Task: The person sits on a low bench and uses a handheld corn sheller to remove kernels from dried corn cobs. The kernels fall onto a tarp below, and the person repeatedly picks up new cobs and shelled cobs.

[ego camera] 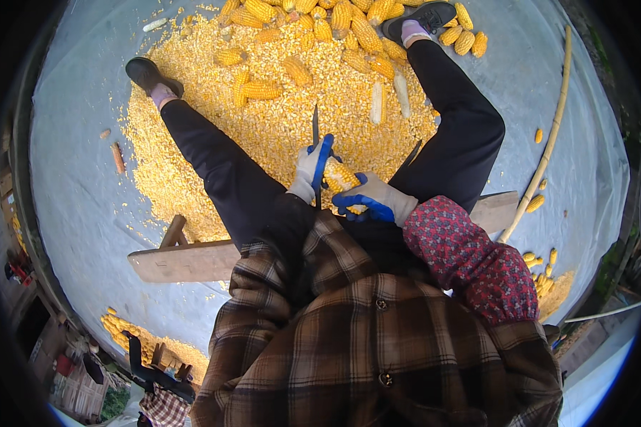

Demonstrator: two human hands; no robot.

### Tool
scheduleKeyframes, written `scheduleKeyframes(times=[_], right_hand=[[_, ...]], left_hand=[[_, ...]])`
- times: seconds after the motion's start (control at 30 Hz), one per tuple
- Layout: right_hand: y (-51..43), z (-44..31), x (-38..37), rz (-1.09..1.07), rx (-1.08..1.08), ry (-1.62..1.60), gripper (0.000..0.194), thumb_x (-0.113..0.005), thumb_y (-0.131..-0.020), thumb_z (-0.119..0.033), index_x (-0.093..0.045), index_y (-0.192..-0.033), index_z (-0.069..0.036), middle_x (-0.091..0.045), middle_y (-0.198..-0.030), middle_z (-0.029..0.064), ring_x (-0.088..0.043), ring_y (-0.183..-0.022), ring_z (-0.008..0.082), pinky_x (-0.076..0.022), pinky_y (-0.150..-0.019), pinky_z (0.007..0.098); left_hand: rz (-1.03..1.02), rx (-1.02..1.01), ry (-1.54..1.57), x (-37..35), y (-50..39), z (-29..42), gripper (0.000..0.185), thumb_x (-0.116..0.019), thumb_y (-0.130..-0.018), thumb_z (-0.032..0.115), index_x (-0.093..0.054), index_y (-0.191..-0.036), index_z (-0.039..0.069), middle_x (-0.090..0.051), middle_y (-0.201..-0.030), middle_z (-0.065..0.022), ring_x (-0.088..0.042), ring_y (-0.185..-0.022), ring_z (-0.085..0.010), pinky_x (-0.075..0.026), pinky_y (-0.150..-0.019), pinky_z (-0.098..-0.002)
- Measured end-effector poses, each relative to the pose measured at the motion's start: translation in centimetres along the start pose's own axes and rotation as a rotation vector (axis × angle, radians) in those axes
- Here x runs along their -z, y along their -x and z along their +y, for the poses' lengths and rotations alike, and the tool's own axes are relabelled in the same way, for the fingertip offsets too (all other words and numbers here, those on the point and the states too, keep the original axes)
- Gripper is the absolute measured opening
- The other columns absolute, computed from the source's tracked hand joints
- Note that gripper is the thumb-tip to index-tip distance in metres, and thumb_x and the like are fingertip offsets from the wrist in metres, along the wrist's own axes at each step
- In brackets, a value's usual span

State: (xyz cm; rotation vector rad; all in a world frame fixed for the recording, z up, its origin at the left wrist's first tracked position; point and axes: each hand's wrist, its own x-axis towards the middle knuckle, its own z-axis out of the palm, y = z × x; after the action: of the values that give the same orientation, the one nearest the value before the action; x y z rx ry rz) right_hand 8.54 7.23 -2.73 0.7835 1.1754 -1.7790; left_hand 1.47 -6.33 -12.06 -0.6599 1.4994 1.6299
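My left hand (309, 169), in a white work glove with blue coating, closes around a narrow dark pointed tool (315, 125). The tool's tip points away from me over the loose kernels, and its other end shows below the hand. My right hand (373, 198), in a matching glove, grips a partly shelled corn cob (341, 175). Pale bare strips show among the cob's yellow kernels. Its far end lies against my left fingers, which hide part of it. Both hands are above my lap, between my spread legs.
Loose corn kernels (192, 107) cover the grey sheet (80, 160) before me. Whole cobs (342, 21) lie at the far side, near stripped cobs (377, 103). A wooden bench (187, 262) is beneath me. A bamboo pole (546, 149) lies right; another person (163, 408) is lower left.
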Motion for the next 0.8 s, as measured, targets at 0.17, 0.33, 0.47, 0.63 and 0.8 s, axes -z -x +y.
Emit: scheduleKeyframes(times=[0.17, 0.33, 0.47, 0.63, 0.8], right_hand=[[0.3, -1.0, 0.2, -0.008, -0.069, -0.166, 0.026, -0.072, -0.074, -0.012, -0.059, -0.094, -0.001, -0.063, -0.08, 0.0067, -0.06, -0.064, 0.0119, -0.0478, -0.049, 0.0232], [-1.2, -0.1, 0.6, 0.008, -0.128, -0.317, 0.027, -0.072, -0.074, -0.013, -0.058, -0.095, -0.004, -0.063, -0.082, 0.0055, -0.061, -0.068, 0.0157, -0.0508, -0.058, 0.0291], [-3.0, 1.0, 0.3, 0.141, 0.041, 0.02, 0.028, -0.071, -0.072, -0.012, -0.059, -0.095, -0.003, -0.064, -0.08, 0.0062, -0.061, -0.066, 0.0171, -0.0511, -0.059, 0.029], [-6.1, -0.3, -1.5, 0.238, -0.061, 0.53, 0.033, -0.073, -0.065, -0.013, -0.061, -0.093, -0.001, -0.063, -0.074, 0.0068, -0.061, -0.057, 0.0174, -0.0511, -0.053, 0.0294], [-2.3, -0.7, -1.1, 0.047, -0.101, 0.111, 0.028, -0.073, -0.069, -0.015, -0.061, -0.092, -0.005, -0.062, -0.073, 0.0045, -0.06, -0.058, 0.0145, -0.0494, -0.048, 0.0257]], left_hand=[[-0.241, 0.073, 0.18, -0.1, 0.3, 1.1, 0.04, -0.054, -0.087, 0.037, -0.061, -0.088, -0.003, -0.063, -0.075, -0.0124, -0.061, -0.066, -0.0221, -0.051, -0.063, -0.032], [-0.219, 0.061, 0.072, -0.1, 0.6, 1.3, 0.046, -0.05, -0.089, 0.04, -0.06, -0.103, -0.002, -0.062, -0.09, -0.0108, -0.06, -0.079, -0.0196, -0.05, -0.072, -0.0303], [-0.089, 0.035, -0.005, 0.1, 0.4, 0.5, 0.044, -0.056, -0.085, 0.041, -0.056, -0.113, 0.006, -0.059, -0.099, -0.0069, -0.056, -0.088, -0.0157, -0.046, -0.075, -0.028], [0.228, -0.247, -0.365, -0.6, -0.3, -0.2, 0.04, -0.062, -0.082, 0.034, -0.057, -0.104, 0.0, -0.061, -0.089, -0.0057, -0.056, -0.077, -0.0115, -0.045, -0.066, -0.0259], [0.107, -0.114, -0.29, -0.6, 0.0, -0.2, 0.035, -0.06, -0.083, 0.031, -0.063, -0.075, -0.002, -0.063, -0.065, -0.0084, -0.056, -0.058, -0.0139, -0.045, -0.056, -0.0274]])
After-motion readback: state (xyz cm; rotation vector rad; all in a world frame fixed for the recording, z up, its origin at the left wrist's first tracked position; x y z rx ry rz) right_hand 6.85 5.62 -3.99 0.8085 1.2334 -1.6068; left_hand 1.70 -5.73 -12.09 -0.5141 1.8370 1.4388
